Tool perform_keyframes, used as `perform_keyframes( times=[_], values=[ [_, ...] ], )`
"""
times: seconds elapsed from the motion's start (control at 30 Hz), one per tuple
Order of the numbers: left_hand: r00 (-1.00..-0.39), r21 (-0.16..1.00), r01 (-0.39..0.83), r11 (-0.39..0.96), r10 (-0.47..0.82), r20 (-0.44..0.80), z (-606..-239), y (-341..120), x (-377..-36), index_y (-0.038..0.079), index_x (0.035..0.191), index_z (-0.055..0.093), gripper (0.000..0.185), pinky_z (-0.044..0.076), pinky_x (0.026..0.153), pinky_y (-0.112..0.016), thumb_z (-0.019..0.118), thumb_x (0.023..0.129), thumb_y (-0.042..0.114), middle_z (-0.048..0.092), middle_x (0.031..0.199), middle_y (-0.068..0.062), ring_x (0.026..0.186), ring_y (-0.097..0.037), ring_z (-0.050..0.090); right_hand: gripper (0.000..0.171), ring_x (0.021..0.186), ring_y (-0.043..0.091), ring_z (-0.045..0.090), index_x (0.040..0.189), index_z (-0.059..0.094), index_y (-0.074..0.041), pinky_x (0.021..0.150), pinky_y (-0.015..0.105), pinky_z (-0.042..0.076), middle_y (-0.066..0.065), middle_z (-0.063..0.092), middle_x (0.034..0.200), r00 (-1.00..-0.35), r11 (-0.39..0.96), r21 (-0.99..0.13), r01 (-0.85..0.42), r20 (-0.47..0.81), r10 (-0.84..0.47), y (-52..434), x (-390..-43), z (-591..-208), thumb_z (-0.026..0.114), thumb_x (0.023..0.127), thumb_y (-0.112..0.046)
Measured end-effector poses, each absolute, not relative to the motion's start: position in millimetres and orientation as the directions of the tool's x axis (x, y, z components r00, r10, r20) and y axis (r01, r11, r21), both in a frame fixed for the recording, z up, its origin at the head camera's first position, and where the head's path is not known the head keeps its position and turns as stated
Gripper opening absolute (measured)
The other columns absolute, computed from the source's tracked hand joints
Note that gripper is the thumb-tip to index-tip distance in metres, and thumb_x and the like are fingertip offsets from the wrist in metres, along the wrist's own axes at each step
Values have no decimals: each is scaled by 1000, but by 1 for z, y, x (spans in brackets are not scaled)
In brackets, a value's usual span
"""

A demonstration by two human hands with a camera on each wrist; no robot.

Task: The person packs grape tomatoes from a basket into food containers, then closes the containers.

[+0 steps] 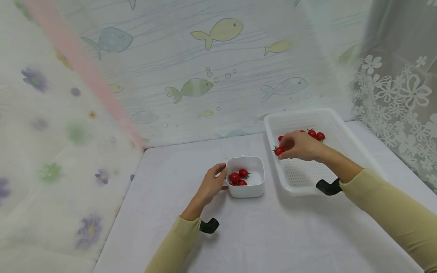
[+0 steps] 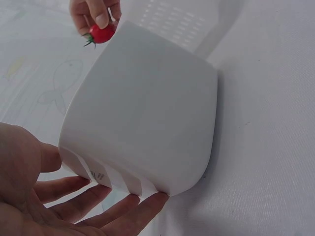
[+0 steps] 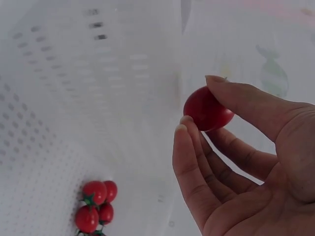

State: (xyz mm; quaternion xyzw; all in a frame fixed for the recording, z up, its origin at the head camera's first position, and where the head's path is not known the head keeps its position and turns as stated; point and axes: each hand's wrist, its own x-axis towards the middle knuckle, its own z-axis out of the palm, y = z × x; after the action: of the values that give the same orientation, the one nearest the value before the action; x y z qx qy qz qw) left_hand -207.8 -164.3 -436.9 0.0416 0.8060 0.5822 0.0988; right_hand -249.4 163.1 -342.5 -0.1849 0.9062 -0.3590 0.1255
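In the head view my right hand [image 1: 302, 146] pinches a cherry tomato [image 1: 279, 151] with a green stem, above the left side of a white perforated basket [image 1: 296, 192]. The right wrist view has this tomato [image 3: 206, 109] between thumb and fingertips. My left hand [image 1: 212, 184] holds a small white square box [image 1: 247, 192] at its left side. Seen from the left wrist, the fingers [image 2: 130, 211] bend against the wall of the box [image 2: 147, 108], the thumb by its edge. Several cherry tomatoes [image 1: 235, 177] lie inside the box.
More cherry tomatoes [image 3: 94, 191] lie in the basket, toward its far side. Box and basket stand side by side on a white-covered table [image 1: 235, 239]. A fish-print curtain [image 1: 205, 94] hangs behind, a flowered one [image 1: 68, 159] at the left and lace [image 1: 396, 91] at the right.
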Motion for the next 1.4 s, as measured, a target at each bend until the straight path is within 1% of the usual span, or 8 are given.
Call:
perform_keyframes(
  times=[0.17, 0.3, 0.47, 0.7, 0.87, 1.03, 1.23, 1.4],
  values=[
    [-978, 945, -48, 324, 177, -111, -436, -164, -207, 5, 149, 49, 44, 63, 85, -42, 49, 110, 26, 45, 155, -18, 134, -41, 53, 23, 87, 21, 65, 103, 71, -4, 76, 32, 56, 5, 71, 93, -887, 666, -688, -290, -68, -456, 149, -243, -340, 81, 87, -18],
    [-979, 943, -42, 330, 175, -105, -436, -164, -207, 5, 149, 49, 44, 63, 85, -43, 49, 110, 26, 46, 155, -17, 134, -41, 54, 22, 88, 20, 65, 103, 72, -5, 77, 33, 57, 3, 71, 93, -879, 663, -683, -307, -63, -472, 136, -239, -340, 81, 88, -18],
    [-979, 944, -43, 329, 175, -105, -437, -164, -207, 5, 149, 48, 44, 63, 85, -43, 48, 110, 25, 46, 155, -17, 134, -41, 53, 21, 88, 20, 66, 103, 72, -4, 78, 35, 58, 4, 72, 93, -870, 646, -694, -316, -59, -489, 123, -236, -342, 80, 88, -16],
    [-977, 945, -45, 324, 184, -109, -436, -163, -207, 4, 148, 48, 43, 63, 84, -43, 49, 110, 24, 45, 155, -18, 135, -42, 52, 20, 86, 20, 65, 103, 71, -4, 74, 31, 59, 4, 71, 93, -853, 642, -683, -349, -52, -519, 106, -234, -350, 80, 88, -15],
    [-978, 944, -45, 327, 178, -108, -436, -163, -207, 4, 148, 49, 43, 63, 85, -44, 49, 110, 25, 45, 155, -18, 135, -42, 52, 17, 84, 20, 64, 98, 71, -3, 71, 31, 59, 4, 70, 90, -832, 636, -663, -394, -37, -554, 92, -232, -358, 81, 88, -13],
    [-977, 944, -48, 326, 182, -112, -437, -163, -206, 4, 149, 48, 44, 63, 85, -44, 49, 110, 24, 44, 156, -18, 136, -42, 51, 15, 80, 18, 60, 94, 69, -3, 68, 28, 56, 3, 67, 86, -823, 645, -630, -432, -17, -567, 78, -229, -366, 80, 87, -10],
    [-977, 947, -41, 317, 185, -104, -437, -163, -207, 4, 148, 49, 43, 63, 84, -42, 48, 110, 24, 45, 155, -18, 135, -42, 51, 15, 76, 18, 57, 93, 69, -1, 66, 26, 55, 3, 66, 83, -838, 667, -615, -421, -18, -545, 60, -229, -374, 81, 86, -7],
    [-977, 950, -41, 311, 188, -104, -437, -163, -206, 4, 148, 49, 43, 63, 84, -43, 48, 110, 23, 45, 155, -18, 135, -43, 51, 13, 72, 17, 56, 90, 69, -2, 63, 25, 54, 4, 65, 78, -857, 711, -574, -405, -32, -514, 48, -231, -385, 81, 85, -5]
  ],
)
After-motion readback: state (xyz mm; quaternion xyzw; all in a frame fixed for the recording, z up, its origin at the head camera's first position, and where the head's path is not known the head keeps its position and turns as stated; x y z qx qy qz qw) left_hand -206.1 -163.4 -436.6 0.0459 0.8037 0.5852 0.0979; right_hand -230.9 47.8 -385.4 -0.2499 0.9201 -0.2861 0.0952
